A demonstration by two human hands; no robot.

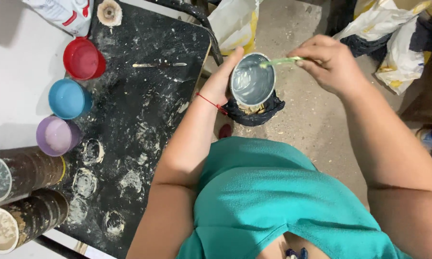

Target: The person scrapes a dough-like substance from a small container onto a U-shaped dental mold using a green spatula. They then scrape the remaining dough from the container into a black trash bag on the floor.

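Dusty concrete floor [316,115] beside black spattered table [144,96]. Left hand [221,79] wrapped round upright grey cup [252,80], mouth upward. Right hand [328,61] pinching green stick [280,61], lying roughly level, tip inside cup.

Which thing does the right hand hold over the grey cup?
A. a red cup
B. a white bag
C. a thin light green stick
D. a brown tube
C: the right hand pinches a thin light green stick whose tip dips into the grey cup, which the left hand holds.
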